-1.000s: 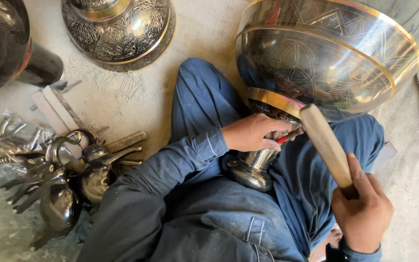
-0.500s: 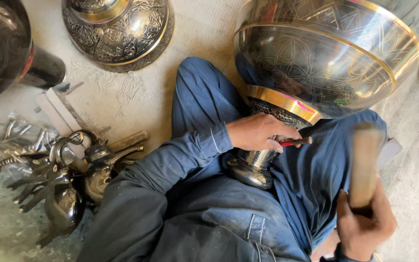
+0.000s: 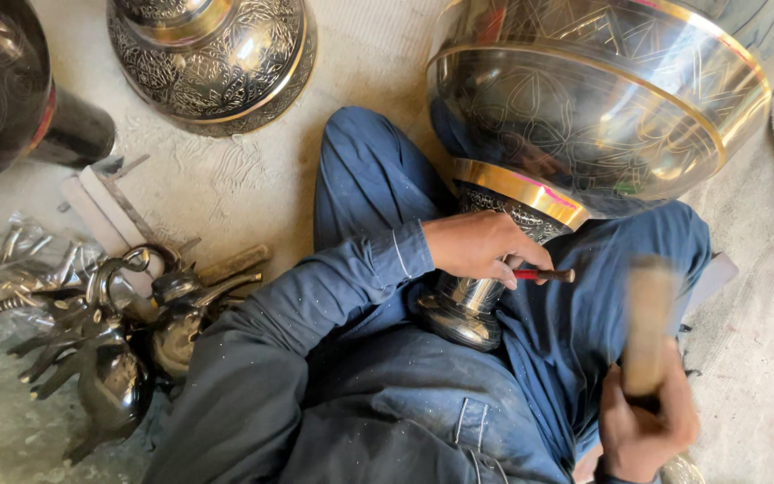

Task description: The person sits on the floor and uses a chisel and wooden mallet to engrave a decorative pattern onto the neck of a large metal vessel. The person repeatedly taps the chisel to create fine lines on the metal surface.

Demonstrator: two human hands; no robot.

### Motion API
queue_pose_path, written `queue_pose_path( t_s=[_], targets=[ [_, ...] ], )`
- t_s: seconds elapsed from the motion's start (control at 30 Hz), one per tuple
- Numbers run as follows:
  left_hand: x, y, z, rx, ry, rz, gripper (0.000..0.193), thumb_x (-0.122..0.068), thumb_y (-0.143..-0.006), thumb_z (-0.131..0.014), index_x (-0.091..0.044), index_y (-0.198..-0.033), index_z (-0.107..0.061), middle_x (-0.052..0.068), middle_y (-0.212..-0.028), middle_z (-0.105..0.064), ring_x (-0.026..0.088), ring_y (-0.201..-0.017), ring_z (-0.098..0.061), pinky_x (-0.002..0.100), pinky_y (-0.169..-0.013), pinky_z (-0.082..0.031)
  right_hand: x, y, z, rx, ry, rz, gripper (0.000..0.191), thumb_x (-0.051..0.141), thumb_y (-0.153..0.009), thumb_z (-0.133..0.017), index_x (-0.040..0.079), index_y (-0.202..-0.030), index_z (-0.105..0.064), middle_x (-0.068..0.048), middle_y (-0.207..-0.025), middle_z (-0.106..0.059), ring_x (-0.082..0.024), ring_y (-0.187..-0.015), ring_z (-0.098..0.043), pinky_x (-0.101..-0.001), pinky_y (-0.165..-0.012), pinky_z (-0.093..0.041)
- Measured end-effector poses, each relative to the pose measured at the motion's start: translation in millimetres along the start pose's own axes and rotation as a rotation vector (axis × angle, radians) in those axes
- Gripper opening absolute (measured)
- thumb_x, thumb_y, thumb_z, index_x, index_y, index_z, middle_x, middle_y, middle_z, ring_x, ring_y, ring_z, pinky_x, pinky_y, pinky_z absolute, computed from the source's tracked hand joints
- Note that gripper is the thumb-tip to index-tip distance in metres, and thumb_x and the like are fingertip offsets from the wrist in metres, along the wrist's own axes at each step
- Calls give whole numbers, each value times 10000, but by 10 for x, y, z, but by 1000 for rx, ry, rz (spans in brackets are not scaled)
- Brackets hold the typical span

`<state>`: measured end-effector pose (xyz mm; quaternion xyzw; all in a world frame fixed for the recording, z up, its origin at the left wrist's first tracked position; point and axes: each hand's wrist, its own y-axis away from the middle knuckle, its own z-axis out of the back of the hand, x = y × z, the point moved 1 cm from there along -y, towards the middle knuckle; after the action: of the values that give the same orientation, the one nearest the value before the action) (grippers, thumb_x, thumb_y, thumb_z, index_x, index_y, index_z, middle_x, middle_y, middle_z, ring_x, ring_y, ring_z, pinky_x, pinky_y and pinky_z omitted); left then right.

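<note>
A large engraved metal vessel (image 3: 602,108) with gold bands lies across my lap, its narrow stem and foot (image 3: 468,309) resting on my blue trousers. My left hand (image 3: 481,246) rests on the engraved stem and grips a thin red-handled chisel (image 3: 544,274) held against the metal. My right hand (image 3: 642,426) at the lower right grips a wooden mallet (image 3: 649,323), blurred by motion, standing upright to the right of the chisel's end.
On the floor to the left lies a pile of dark metal spouts and handles (image 3: 109,332) with plastic wrap. Another engraved vessel (image 3: 212,58) stands at the top, a dark one (image 3: 11,90) at the top left. Grey cloth (image 3: 763,269) lies right.
The mallet has swung from a slanted position near the chisel back to upright, and my right hand has dropped lower. My left hand and the chisel have stayed on the stem.
</note>
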<state>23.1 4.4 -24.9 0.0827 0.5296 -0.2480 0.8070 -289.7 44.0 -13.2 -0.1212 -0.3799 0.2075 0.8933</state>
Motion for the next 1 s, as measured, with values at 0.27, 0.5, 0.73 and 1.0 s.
queue_pose_path(
  t_s=[0.27, 0.5, 0.73, 1.0],
  targets=[
    [41, -16, 42, 77, -60, -3, 445, -125, -760, -856, -151, -1180, -713, 70, -727, -667, 218, -645, -661, 380, -633, -487, 34, 60, -89, -150, -94, -88, 569, -84, -837, -711, -70, -1395, -601, -215, -1128, -647, -238, -1026, -643, -323, -958, -508],
    [15, 51, 56, 54, 30, -72, 447, -111, -755, -839, -137, -1181, -707, 73, -804, -705, 209, -689, -677, 363, -656, -508, -145, 178, -82, -66, 43, 21, 516, -70, -906, -735, -104, -1411, -633, -224, -1106, -688, -253, -957, -693, -324, -914, -544],
    [-20, 78, 85, 17, 6, -20, 396, -106, -777, -821, -126, -1155, -708, 67, -763, -695, 204, -707, -681, 362, -673, -504, -138, 153, -106, -40, 108, -23, 536, -91, -863, -723, -86, -1396, -671, -206, -1013, -676, -248, -814, -653, -316, -772, -509],
    [14, 71, 46, 1, 4, -20, 454, -118, -748, -833, -111, -1178, -688, 61, -714, -664, 207, -650, -662, 367, -635, -493, -8, 62, -64, -31, -90, -14, 481, -92, -896, -684, -38, -1372, -640, -183, -1102, -676, -145, -966, -636, -271, -898, -508]
  ],
)
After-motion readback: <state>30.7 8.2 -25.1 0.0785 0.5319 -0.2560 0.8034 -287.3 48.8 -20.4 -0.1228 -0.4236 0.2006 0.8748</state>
